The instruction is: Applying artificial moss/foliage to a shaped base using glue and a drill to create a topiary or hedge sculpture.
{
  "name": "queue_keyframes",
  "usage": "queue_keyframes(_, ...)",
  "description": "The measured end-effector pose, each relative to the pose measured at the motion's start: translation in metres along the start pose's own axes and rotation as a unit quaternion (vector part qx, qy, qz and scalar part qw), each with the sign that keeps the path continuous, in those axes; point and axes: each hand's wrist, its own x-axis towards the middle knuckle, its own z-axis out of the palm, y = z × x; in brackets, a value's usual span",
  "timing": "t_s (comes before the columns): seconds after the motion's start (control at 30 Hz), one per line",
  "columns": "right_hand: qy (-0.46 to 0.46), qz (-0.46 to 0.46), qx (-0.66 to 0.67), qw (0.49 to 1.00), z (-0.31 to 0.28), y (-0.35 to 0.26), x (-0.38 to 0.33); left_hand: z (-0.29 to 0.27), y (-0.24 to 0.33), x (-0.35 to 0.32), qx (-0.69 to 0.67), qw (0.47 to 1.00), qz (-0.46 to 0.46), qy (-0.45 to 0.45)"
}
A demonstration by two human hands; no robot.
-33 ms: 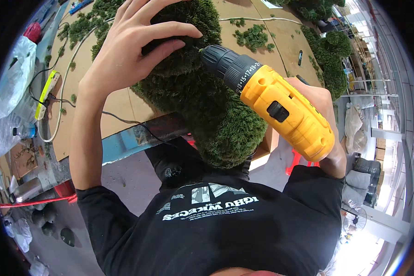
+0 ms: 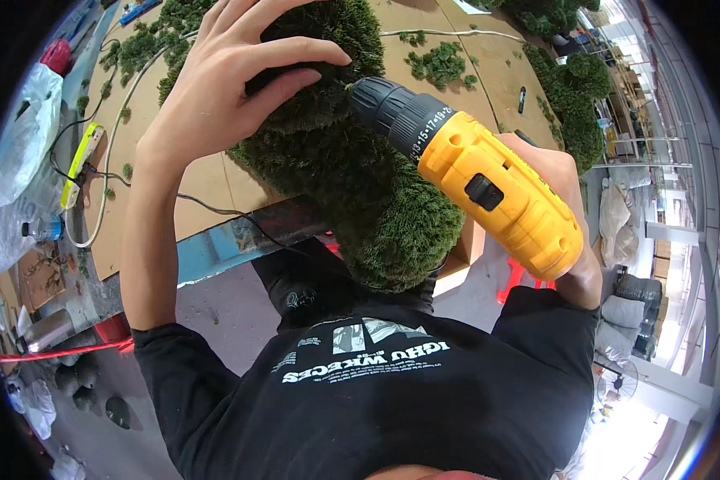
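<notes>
My right hand (image 2: pixel 546 166) is wrapped round the grip of a yellow and black cordless drill (image 2: pixel 500 196), mostly behind the drill body. The chuck points up and left into a dense clump of green artificial foliage (image 2: pixel 336 164). My left hand (image 2: pixel 216 84) grips the upper part of this clump with fingers spread over it. Its thumb and index finger curve close together just left of the chuck, with a narrow gap between them. The other fingertips are cut off at the top edge. The clump hangs over the table's near edge, above my legs. The drill's tip is buried or too dark to see.
Loose green sprigs (image 2: pixel 440 64) and a black marker (image 2: pixel 522 100) lie on the brown tabletop (image 2: pixel 208 180). A yellow-green power strip (image 2: pixel 82 156) with cables sits left. More foliage clumps (image 2: pixel 580 120) stand at the right. Below the table's right is an open cardboard box (image 2: pixel 466 260).
</notes>
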Motion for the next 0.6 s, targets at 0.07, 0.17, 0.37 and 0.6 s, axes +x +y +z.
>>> queue_keyframes(0.07, -0.004, 0.007, 0.019, 1.000, 0.0002, 0.0003, 0.0004, -0.0006, -0.0001, 0.0006, -0.001, 1.000, 0.003, 0.001)
queue_keyframes(0.17, -0.007, 0.047, 0.038, 0.998, -0.0006, -0.0010, -0.0002, -0.0018, 0.0008, 0.0007, -0.003, 1.000, 0.004, -0.003)
queue_keyframes(0.37, -0.001, 0.042, 0.052, 0.998, 0.0023, 0.0029, -0.0003, -0.0021, -0.0010, -0.0021, 0.033, 0.999, 0.002, -0.025)
queue_keyframes(0.6, 0.005, 0.010, 0.026, 1.000, -0.0022, 0.0034, -0.0016, 0.0001, 0.0009, 0.0021, 0.005, 1.000, 0.003, -0.007)
